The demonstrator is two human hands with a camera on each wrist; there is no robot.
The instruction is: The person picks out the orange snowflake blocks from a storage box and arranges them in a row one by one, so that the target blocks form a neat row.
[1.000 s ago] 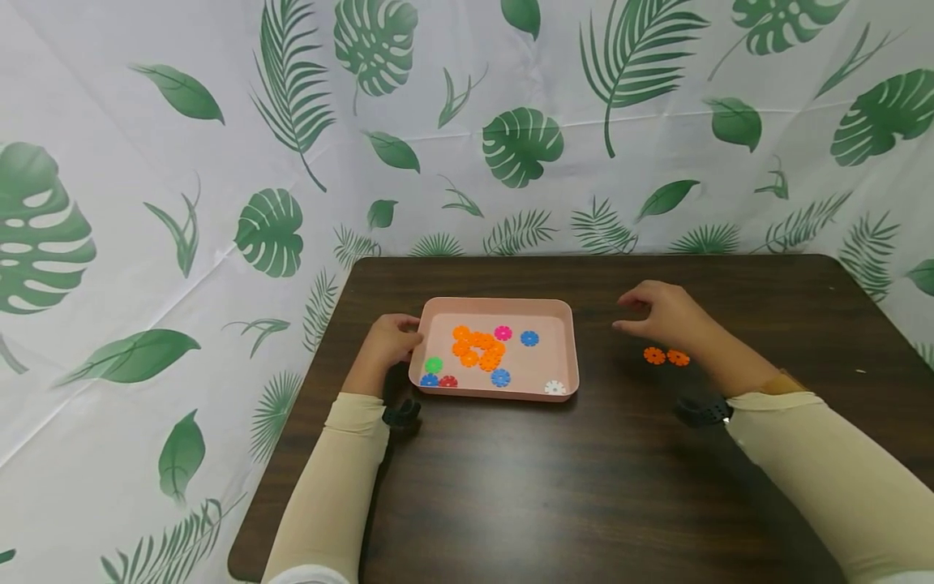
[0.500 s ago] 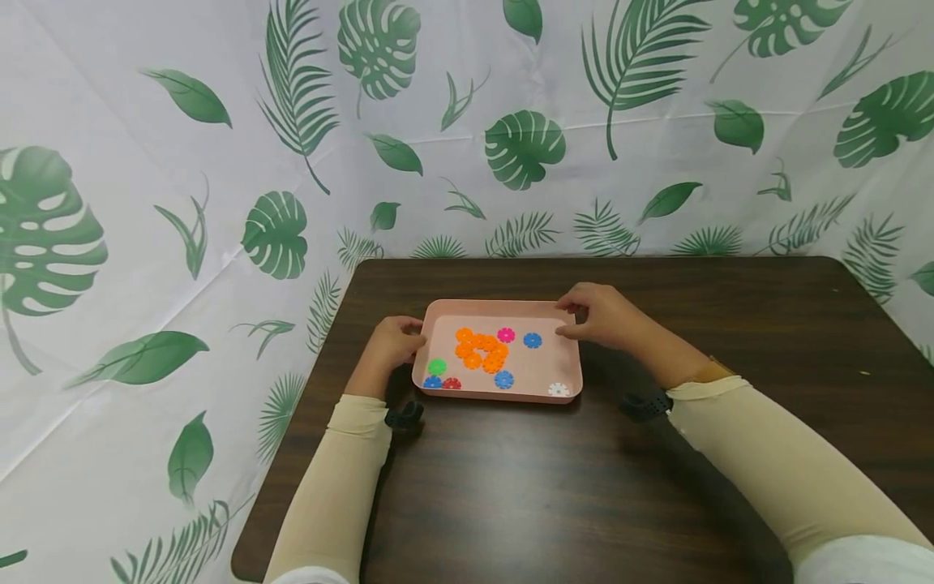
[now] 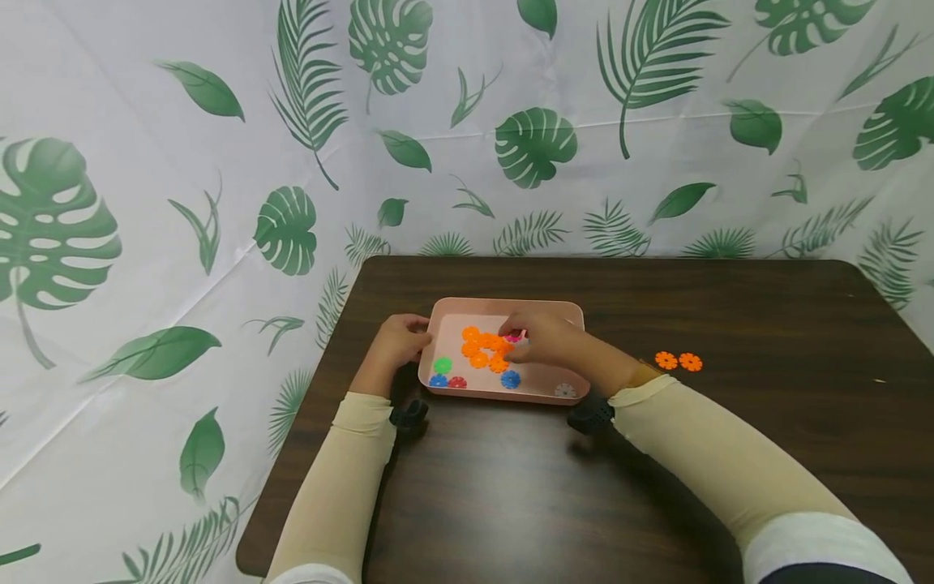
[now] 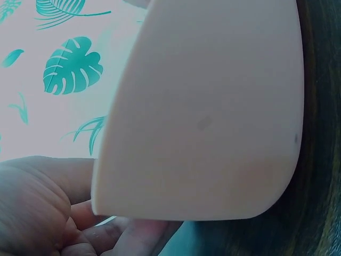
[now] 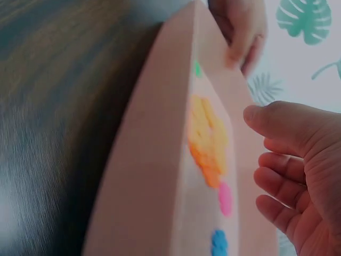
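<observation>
A: Head camera first: what's hidden?

B: The right hand [image 3: 547, 334] covers some of the tray floor and part of a magenta disc [image 3: 514, 337]. Both sleeves [image 3: 341, 478] are cut off below.

A: And around them?

B: A dark wood-grain table [image 3: 496, 487], a leaf-printed backdrop [image 3: 481, 166] at twelve o'clock, and two orange discs [image 3: 666, 360] at three, beyond the right wrist.

A: The tray?

B: Shallow, pink [image 3: 503, 307], left of the table's middle. Notched orange discs [image 3: 487, 341] overlap inside it, with green [image 3: 443, 366], red [image 3: 456, 383] and blue [image 3: 438, 381] discs toward eight, another blue disc [image 3: 510, 379] at six, and a white disc [image 3: 565, 391] at four (dim in shadow). The left hand [image 3: 397, 341] grips the rim at nine.

A: Left wrist?

B: The tray's pale outside blocks its contents. The left hand, cropped at eight o'clock, clamps a corner.

A: Right wrist?

B: Blur melts the discs into coloured patches. At four o'clock the right hand's thumb and fingers stand apart; whether they touch a disc, I can't tell.
</observation>
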